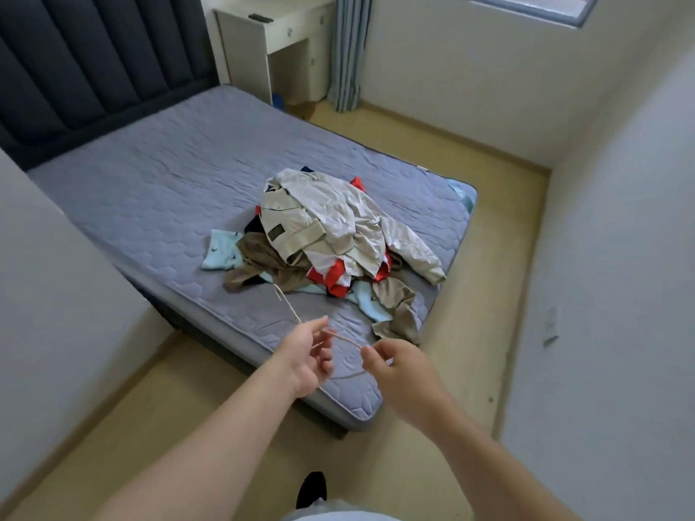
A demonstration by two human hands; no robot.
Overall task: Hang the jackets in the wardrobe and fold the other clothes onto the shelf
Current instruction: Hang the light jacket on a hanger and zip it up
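Note:
A heap of clothes lies on the grey mattress point(158, 189) near its foot end. On top is a beige jacket point(331, 216). Under it are a brown garment point(263, 261), a red and white piece point(331, 278) and a light blue piece point(222, 250). I hold a thin beige wire hanger point(289, 308) over the near corner of the bed. My left hand point(308, 359) grips it near the neck, and its hook points toward the heap. My right hand point(398, 366) pinches the hanger's shoulder wire. No wardrobe or shelf is in view.
A dark padded headboard point(94, 58) stands at the far left. A white desk point(278, 39) and a striped curtain point(348, 50) are in the far corner. Walls close in on the left and right. Beige floor point(485, 265) runs around the bed.

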